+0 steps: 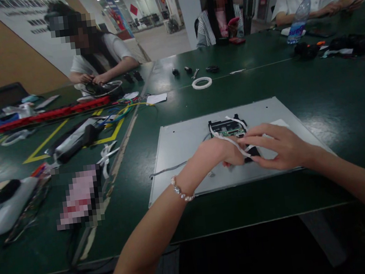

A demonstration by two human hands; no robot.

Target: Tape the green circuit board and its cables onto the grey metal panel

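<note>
A black device frame with a green circuit board [231, 129] lies on a pale flat panel [183, 141]. My left hand [228, 150], below a pearl bracelet [178, 191], reaches over the device with its fingers curled down; what they hold is hidden. A narrow white strip [228, 139] loops from the board across the back of that hand. My right hand [277, 143] is beside it, thumb and fingers apart. Its fingertips are close to the strip's lower end; I cannot tell whether they touch it. A grey cable [169, 169] runs left from the device.
A white tape roll [202, 83] and a small wrench [195, 73] lie beyond the panel. Cables, a pouch [80, 195] and a red rail [57, 114] are at left. A bottle [299, 20] stands far right. Several people sit around the green table [263, 211].
</note>
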